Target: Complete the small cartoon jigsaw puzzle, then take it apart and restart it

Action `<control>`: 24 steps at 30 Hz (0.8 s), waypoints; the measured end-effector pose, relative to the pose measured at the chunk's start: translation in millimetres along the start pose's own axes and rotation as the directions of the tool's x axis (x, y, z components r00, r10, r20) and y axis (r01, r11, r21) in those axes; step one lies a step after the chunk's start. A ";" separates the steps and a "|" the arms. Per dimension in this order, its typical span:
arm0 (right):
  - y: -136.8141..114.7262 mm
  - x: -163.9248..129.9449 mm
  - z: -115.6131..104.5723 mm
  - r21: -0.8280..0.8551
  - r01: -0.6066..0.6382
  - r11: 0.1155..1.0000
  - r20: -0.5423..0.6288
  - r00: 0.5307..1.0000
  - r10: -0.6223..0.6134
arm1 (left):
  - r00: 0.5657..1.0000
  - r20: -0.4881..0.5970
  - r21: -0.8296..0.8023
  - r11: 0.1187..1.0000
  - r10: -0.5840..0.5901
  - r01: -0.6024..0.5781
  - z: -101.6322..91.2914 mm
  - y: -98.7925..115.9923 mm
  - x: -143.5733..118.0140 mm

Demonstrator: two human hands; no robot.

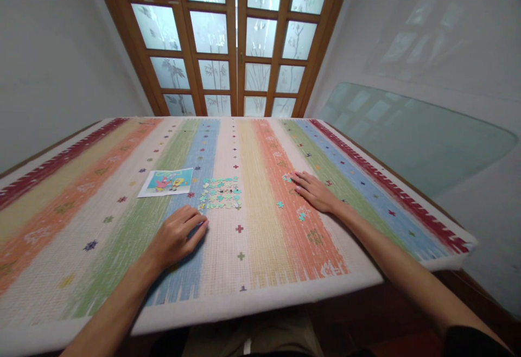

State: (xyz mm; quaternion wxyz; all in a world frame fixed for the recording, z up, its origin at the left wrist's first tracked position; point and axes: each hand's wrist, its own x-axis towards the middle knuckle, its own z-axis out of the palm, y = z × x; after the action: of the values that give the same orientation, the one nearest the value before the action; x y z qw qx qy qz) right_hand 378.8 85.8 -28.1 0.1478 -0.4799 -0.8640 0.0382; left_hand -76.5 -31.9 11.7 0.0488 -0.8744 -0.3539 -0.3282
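Currently, the right hand (314,190) is resting slightly spread fingers by loose puzzle pieces (287,178) on the table (266,237); the left hand (178,233) is curling near rows of pieces (221,197), its grip unclear.

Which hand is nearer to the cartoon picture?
Left: the left hand is on the near side of the cartoon picture; the right hand is farther, to its right, beyond the rows of puzzle pieces.

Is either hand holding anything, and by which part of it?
No sure hold shows. The right hand is at some loose puzzle pieces, but whether it grips one cannot be told. Nothing visible is held in the left hand.
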 end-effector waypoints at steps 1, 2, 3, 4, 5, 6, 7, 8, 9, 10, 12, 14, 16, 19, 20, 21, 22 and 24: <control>3.7 0.8 -0.5 0.014 0.004 1.000 -0.017 1.000 -0.004 | 1.000 -0.001 -0.001 1.000 0.000 0.000 -0.2 0.3 0.4; 6.3 1.2 -1.1 0.025 0.011 1.000 -0.024 1.000 -0.011 | 1.000 -0.001 -0.001 1.000 0.000 0.000 -0.3 0.5 0.6; 7.8 1.1 -1.9 0.029 0.020 0.999 -0.023 1.000 -0.019 | 1.000 -0.002 -0.001 1.000 0.001 -0.001 -0.4 0.6 0.7; 7.9 0.6 -2.9 0.023 0.028 0.999 -0.019 0.999 -0.028 | 1.000 -0.002 0.000 1.000 0.002 -0.002 -0.6 0.5 0.7; 6.5 -0.4 -4.2 0.004 0.039 0.999 -0.015 0.999 -0.039 | 1.000 -0.003 0.002 1.000 0.005 -0.005 -0.7 0.4 0.5; 3.4 -2.0 -5.8 -0.023 0.053 0.998 -0.011 0.999 -0.054 | 1.000 -0.003 0.004 1.000 0.006 -0.006 -0.9 0.3 0.3; -1.6 -4.0 -7.5 -0.056 0.071 0.996 -0.008 0.997 -0.072 | 1.000 -0.001 0.006 1.000 0.007 -0.007 -1.0 0.2 0.1; -8.5 -6.2 -9.4 -0.089 0.096 0.991 -0.004 0.995 -0.096 | 1.000 0.001 0.008 1.000 0.008 -0.008 -1.0 0.2 -0.1; -17.0 -8.5 -11.0 -0.111 0.128 0.985 0.011 0.992 -0.128 | 1.000 0.004 0.009 1.000 0.010 -0.010 -1.0 0.3 -0.3; -26.6 -10.7 -12.2 -0.117 0.168 0.979 0.027 0.986 -0.166 | 1.000 0.009 0.012 1.000 0.013 -0.013 -1.0 0.4 -0.4; -46.6 -14.0 -12.8 -0.092 0.269 0.959 0.086 0.961 -0.261 | 1.000 0.016 0.022 1.000 0.020 -0.020 -0.7 0.7 -0.4; -62.5 -15.1 -10.6 -0.046 0.361 0.932 0.157 0.924 -0.350 | 1.000 0.016 0.036 0.999 0.027 -0.027 -0.3 0.7 -0.5; -69.5 -13.9 -6.6 -0.025 0.376 0.926 0.186 0.912 -0.365 | 0.999 0.013 0.049 0.998 0.031 -0.031 -0.1 0.2 -0.8; -62.2 -9.0 -1.9 -0.055 0.314 0.948 0.178 0.937 -0.301 | 0.999 0.015 0.056 0.998 0.033 -0.034 0.1 -1.1 -1.3; -56.6 -6.8 -1.3 -0.074 0.293 0.953 0.171 0.945 -0.277 | 0.999 0.015 0.056 0.998 0.033 -0.034 0.1 -1.4 -1.5; -50.2 -4.6 -1.2 -0.093 0.274 0.957 0.166 0.952 -0.257 | 0.999 0.014 0.054 0.998 0.033 -0.034 0.0 -1.6 -1.6; -43.6 -2.2 -1.5 -0.111 0.256 0.960 0.161 0.958 -0.237 | 0.999 0.011 0.050 0.998 0.033 -0.033 0.0 -1.7 -1.7; -31.1 2.6 -2.5 -0.143 0.210 0.967 0.151 0.970 -0.189 | 0.999 0.001 0.042 0.999 0.032 -0.032 -0.2 -1.3 -1.5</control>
State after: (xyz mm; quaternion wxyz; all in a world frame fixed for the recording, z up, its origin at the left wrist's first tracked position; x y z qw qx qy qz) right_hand 352.8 71.2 -18.6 0.0530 -0.3968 -0.9163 -0.0130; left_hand -78.3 -31.8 10.8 0.0725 -0.8788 -0.3466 -0.3199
